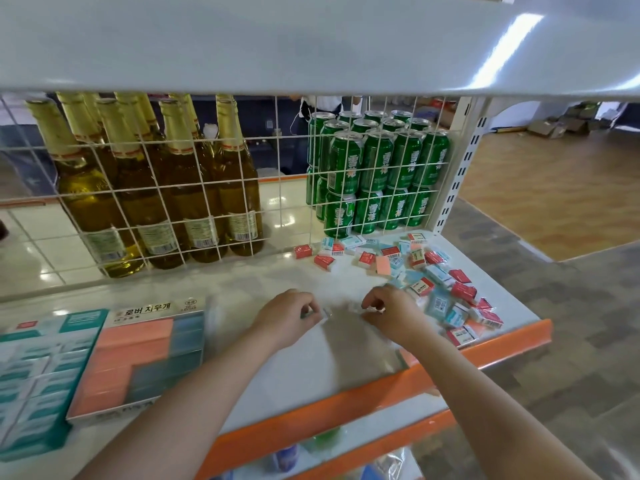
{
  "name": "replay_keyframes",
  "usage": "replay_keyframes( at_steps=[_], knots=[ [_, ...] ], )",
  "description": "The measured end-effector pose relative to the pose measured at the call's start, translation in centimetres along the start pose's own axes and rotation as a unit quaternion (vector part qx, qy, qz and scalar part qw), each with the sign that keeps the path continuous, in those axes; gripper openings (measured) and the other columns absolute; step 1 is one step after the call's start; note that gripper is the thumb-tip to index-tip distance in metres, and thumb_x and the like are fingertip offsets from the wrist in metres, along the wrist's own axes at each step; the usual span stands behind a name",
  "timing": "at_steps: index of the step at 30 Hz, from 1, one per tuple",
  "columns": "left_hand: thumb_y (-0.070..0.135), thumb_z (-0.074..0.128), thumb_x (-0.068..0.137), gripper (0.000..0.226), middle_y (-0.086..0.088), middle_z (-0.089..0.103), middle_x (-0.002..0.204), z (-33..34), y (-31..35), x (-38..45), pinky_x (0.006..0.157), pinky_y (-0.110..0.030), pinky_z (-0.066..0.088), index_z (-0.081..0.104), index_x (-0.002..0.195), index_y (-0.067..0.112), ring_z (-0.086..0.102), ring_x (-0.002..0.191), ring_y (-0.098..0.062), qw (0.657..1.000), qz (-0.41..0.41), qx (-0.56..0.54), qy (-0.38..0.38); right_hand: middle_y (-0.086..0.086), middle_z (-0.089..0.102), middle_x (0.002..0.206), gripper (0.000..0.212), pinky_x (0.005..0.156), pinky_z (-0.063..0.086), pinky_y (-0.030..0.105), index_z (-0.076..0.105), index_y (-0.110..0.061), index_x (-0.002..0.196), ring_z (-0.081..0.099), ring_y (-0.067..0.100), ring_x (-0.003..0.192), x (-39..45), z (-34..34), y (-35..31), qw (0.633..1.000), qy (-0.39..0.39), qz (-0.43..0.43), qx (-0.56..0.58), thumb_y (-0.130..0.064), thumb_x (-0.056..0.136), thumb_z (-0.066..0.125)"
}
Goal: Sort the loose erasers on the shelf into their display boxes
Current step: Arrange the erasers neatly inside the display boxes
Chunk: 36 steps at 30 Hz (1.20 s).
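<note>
Head view, shelf stock as seen over my two bare forearms.

Item 1: white shelf (284, 362) with an orange front lip (346, 407); both my hands work above its middle.

Item 2: my left hand (289, 315), fingers curled, pinching a small pale eraser (325, 312) at the fingertips; motion blur hides its label.

Item 3: my right hand (389, 311), fingers curled down onto the shelf at the near edge of the loose pile; something small and pale shows under the fingertips, but I cannot tell whether it is gripped or only touched.

Item 4: loose erasers (429, 271), red-sleeved and light-blue-sleeved, plus one bare pink block (383, 265), scattered over the right part of the shelf from the wire grid to the front lip, many touching or overlapping.

Item 5: display box with Korean lettering (138, 355), lying flat at the left of the shelf, filled partly with pink rows and partly with blue-grey rows.

Item 6: teal display box (38, 372), touching the left side of the lettered box, packed with teal-and-white erasers.

Item 7: white wire grid (242, 188) at the back of the shelf. Behind it, amber glass bottles (166, 188) with gold foil necks at left, and green cans (377, 174) stacked two high at right.
</note>
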<state>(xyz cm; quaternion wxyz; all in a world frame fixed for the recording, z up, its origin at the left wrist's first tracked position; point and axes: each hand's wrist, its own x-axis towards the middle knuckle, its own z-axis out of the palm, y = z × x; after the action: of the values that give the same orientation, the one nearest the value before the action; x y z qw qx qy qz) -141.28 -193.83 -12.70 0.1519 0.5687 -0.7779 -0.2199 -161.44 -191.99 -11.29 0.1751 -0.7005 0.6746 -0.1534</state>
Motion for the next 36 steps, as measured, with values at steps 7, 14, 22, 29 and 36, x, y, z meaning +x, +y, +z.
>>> replay_keyframes(
  at_steps=[7, 14, 22, 29, 36],
  knots=[
    [0.028, 0.065, 0.085, 0.035, -0.005, 0.060, 0.115, 0.0, -0.1, 0.1, 0.085, -0.027, 0.043, 0.060, 0.116, 0.013, 0.057, 0.103, -0.021, 0.999, -0.049, -0.002, -0.022, 0.003, 0.059, 0.109, 0.027, 0.080, 0.047, 0.026, 0.063, -0.014, 0.110, 0.056, 0.018, 0.094, -1.4, -0.3, 0.1, 0.998, -0.006, 0.061, -0.019, -0.020, 0.085, 0.058],
    [0.028, 0.069, 0.082, 0.029, -0.005, 0.062, 0.109, -0.6, -0.5, -0.7, 0.079, -0.026, 0.044, 0.062, 0.105, 0.011, 0.059, 0.098, -0.020, 0.995, -0.092, -0.024, -0.024, -0.002, 0.058, 0.100, 0.022, 0.064, 0.040, 0.020, 0.061, -0.018, 0.105, 0.051, 0.013, 0.082, -1.9, -0.4, 0.0, 0.996, -0.010, 0.089, -0.030, -0.021, 0.083, 0.060],
    [0.026, 0.064, 0.085, 0.024, 0.000, 0.062, 0.115, -0.2, -0.8, -1.9, 0.080, -0.029, 0.047, 0.050, 0.105, 0.024, 0.059, 0.096, -0.017, 0.996, -0.070, -0.048, -0.015, -0.007, 0.054, 0.092, 0.020, 0.049, 0.033, 0.013, 0.056, -0.019, 0.101, 0.051, 0.010, 0.079, -2.2, 0.1, -0.5, 0.994, 0.018, 0.107, -0.004, -0.020, 0.082, 0.061],
    [0.039, 0.043, 0.095, 0.038, -0.006, 0.053, 0.122, -0.7, -0.8, -2.0, 0.092, -0.030, 0.043, 0.049, 0.132, 0.030, 0.055, 0.112, -0.021, 0.997, -0.007, 0.045, -0.066, 0.000, 0.061, 0.110, 0.029, 0.051, 0.032, 0.013, 0.062, -0.019, 0.113, 0.050, 0.013, 0.083, -2.0, 0.1, -0.8, 0.992, -0.002, 0.122, -0.018, -0.027, 0.085, 0.059],
    [0.028, 0.055, 0.092, 0.047, -0.003, 0.040, 0.134, -1.2, -0.3, -1.2, 0.101, -0.028, 0.038, 0.043, 0.137, 0.022, 0.043, 0.124, -0.020, 0.993, 0.025, 0.058, -0.095, 0.001, 0.061, 0.105, 0.026, 0.053, 0.037, 0.018, 0.064, -0.018, 0.107, 0.052, 0.014, 0.082, -2.3, 0.2, -1.1, 0.989, 0.002, 0.147, -0.013, -0.028, 0.085, 0.058]
  ],
)
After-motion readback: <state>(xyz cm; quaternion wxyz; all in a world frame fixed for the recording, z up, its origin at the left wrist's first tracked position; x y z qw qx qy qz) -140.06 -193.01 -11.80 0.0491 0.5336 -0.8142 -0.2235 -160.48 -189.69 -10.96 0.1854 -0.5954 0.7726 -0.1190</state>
